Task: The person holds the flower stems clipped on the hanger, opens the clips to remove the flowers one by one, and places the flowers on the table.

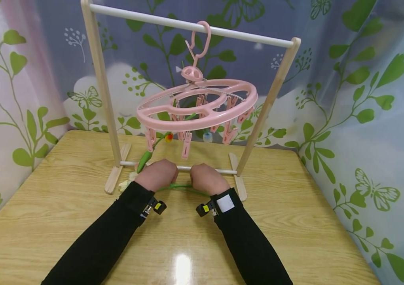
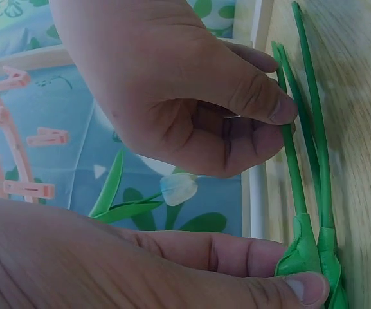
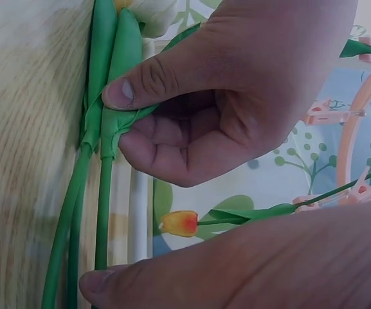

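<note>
Several artificial tulips with white heads (image 1: 125, 184) lie on the table, their green stems running to the right. My left hand (image 1: 159, 174) pinches one tulip where its green leaf (image 3: 111, 122) wraps the stem. A short way along that same stem (image 2: 294, 170), my right hand (image 1: 207, 178) grips it between thumb and fingers. Other stems (image 3: 69, 212) lie right alongside. Above the hands, a pink clip hanger (image 1: 198, 122) dangles; an orange-yellow tulip (image 1: 169, 137) and a pale blue-white tulip (image 1: 207, 137) hang head down from it.
A wooden rack with a white top bar (image 1: 145, 16) carries the hanger by its pink hook (image 1: 207, 39). Its wooden feet (image 1: 117, 174) and low white crossbar (image 1: 223, 171) stand just beyond my hands. Pink clothespins (image 1: 186, 146) hang low. Leaf-patterned curtains (image 1: 365, 118) border the table (image 1: 283, 221).
</note>
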### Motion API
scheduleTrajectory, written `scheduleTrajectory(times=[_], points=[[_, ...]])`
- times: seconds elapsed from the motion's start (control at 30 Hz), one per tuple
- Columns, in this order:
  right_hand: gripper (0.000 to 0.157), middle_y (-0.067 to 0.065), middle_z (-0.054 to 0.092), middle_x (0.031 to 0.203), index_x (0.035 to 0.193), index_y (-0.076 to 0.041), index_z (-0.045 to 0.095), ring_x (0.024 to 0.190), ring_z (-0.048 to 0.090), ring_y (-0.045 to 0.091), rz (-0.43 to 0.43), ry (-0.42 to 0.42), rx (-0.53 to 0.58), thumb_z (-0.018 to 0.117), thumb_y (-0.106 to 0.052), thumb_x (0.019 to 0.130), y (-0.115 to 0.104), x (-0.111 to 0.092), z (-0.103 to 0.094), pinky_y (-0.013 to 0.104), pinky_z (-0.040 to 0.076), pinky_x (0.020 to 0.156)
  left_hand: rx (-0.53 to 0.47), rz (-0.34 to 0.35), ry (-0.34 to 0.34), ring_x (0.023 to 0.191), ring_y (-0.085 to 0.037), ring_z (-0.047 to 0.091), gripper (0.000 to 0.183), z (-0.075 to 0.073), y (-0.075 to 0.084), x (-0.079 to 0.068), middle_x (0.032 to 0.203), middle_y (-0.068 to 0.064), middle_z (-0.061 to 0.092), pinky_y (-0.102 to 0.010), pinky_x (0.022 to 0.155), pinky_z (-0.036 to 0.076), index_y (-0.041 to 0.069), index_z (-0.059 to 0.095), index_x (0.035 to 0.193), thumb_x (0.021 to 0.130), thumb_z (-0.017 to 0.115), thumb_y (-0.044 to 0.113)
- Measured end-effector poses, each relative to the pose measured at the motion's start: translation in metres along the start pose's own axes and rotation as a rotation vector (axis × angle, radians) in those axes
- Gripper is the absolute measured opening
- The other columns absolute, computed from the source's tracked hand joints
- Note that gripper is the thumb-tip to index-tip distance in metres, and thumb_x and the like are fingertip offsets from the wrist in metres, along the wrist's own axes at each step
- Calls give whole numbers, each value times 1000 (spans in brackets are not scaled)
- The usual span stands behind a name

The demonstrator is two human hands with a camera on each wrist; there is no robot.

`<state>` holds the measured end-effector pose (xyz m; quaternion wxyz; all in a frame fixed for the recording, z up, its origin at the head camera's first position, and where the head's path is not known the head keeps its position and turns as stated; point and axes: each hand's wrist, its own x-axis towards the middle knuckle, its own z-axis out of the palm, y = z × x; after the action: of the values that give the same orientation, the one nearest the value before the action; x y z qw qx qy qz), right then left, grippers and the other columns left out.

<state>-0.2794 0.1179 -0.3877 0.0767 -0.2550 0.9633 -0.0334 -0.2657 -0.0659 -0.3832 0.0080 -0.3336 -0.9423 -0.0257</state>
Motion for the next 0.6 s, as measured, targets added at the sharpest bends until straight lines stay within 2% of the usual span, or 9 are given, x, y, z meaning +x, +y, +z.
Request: scheduleTrajectory(times=[0.2,0.27,0.37,0.5,0.6], points=[[40,-4,45,57,60,-14,52,53,42,13,-12,3,6,62,-21,99,1,3,4,28,40,56,-8,18,-28,57,-11,17,50,1,0,2,59,6,21,-24,54,20,21,32,55,84,61,-7],[41,-4,43,56,60,-14,51,53,40,13,-16,2,6,61,-20,99,1,3,5,28,39,57,4,30,-32,56,-11,17,50,2,-1,3,58,6,22,-24,54,20,22,33,54,83,61,-8],[41,-3,41,56,60,-14,50,53,39,13,-11,-5,5,60,-18,99,1,4,5,28,37,56,0,28,-48,54,-9,25,43,2,-1,3,55,8,32,-22,55,27,20,45,55,80,64,-8],[42,-3,37,57,59,-15,47,55,34,14,5,-35,-7,56,-15,100,0,5,8,28,33,56,-13,19,-78,55,-8,44,27,1,-1,3,61,7,54,-23,59,42,16,65,65,75,68,-9],[41,-3,36,58,60,-16,46,56,33,14,16,-49,-20,55,-14,100,0,6,11,28,31,56,-20,8,-103,59,-9,51,24,1,-1,3,66,7,60,-25,62,46,15,70,71,76,69,-9]])
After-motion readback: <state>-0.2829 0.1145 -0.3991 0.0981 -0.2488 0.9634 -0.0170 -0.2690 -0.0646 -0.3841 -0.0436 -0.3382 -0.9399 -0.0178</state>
